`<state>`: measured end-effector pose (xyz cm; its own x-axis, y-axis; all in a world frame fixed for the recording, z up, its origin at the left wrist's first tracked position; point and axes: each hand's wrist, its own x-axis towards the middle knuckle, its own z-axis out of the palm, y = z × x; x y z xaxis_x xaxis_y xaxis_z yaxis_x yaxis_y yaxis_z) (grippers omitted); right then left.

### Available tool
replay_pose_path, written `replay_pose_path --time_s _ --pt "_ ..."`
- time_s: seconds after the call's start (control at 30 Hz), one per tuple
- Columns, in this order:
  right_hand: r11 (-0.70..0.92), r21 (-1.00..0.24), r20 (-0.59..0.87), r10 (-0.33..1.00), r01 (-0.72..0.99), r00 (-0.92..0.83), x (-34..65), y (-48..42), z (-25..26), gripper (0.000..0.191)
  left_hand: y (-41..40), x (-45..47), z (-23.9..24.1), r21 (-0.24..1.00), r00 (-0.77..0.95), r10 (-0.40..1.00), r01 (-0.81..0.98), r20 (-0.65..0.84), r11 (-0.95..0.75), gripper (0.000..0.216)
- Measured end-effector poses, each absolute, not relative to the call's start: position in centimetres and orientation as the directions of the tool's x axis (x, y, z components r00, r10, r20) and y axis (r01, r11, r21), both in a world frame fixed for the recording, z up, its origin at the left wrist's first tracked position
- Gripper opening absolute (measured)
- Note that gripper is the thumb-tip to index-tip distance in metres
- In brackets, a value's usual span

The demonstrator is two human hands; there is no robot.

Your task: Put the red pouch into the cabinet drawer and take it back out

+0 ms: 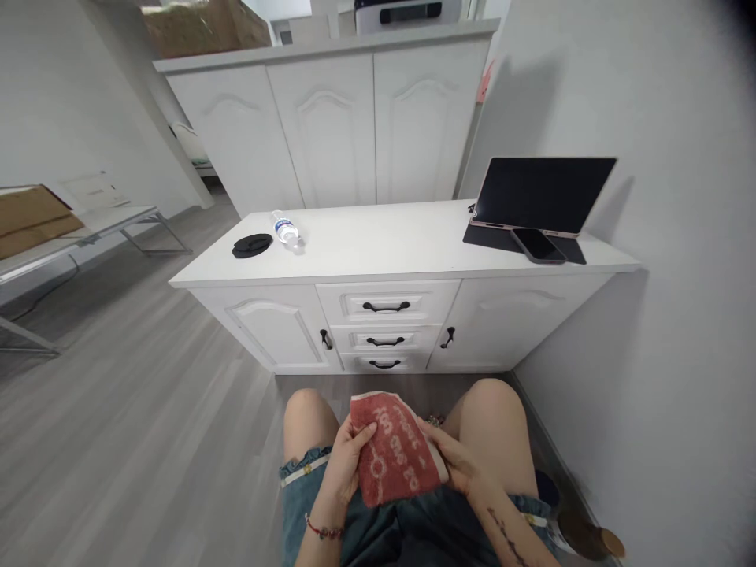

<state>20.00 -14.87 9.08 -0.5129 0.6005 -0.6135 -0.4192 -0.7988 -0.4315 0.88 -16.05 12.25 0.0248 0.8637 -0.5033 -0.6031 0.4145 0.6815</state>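
A: From the head camera, what are the hands doing?

B: Both are closing on a folded red towel lying in the person's lap, between the knees. The left hand is curling around the towel's left edge, fingers on top and thumb out of sight beneath. The right hand is pressing along the right edge, fingers half bent, gripping the cloth.

A: And around the towel?

B: Straight beyond it a white cabinet is standing with three drawers. On its worktop, up and to the left of the towel, a water bottle is lying on its side next to a black lid. Up and to the right of the towel, a tablet is leaning against the wall, with a phone lying flat before it.

A: How would you handle the fold well?

B: I judge it best done by keeping both edges pinched evenly and the corners matched, while smoothing the top layer flat against the lap so nothing is bunching
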Motion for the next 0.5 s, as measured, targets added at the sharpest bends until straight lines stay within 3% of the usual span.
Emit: replay_pose_path --time_s 0.1,0.27,0.4,0.5 --pt "-0.841 -0.345 -0.618 0.538 -0.418 -0.573 20.0 -15.9 7.8 0.032 -16.5 1.1 12.0 0.711 0.067 0.875 -0.556 -0.479 0.432 0.034" --pt "-0.743 -0.441 -0.587 0.663 -0.503 -0.465 21.0 -15.8 8.1 0.022 -15.9 1.3 10.4 0.755 0.038 0.895 -0.522 -0.445 0.398 0.04" --pt "-0.726 -0.475 -0.643 0.672 -0.497 -0.367 22.5 -13.9 9.0 0.03 -13.6 0.8 9.1 0.819 -0.149 0.874 -0.449 -0.463 0.357 0.042" --pt "-0.703 -0.506 -0.672 0.685 -0.5 -0.283 23.3 -12.3 9.0 0.044 -10.8 0.9 9.6 0.829 -0.158 0.882 -0.445 -0.444 0.339 0.039"
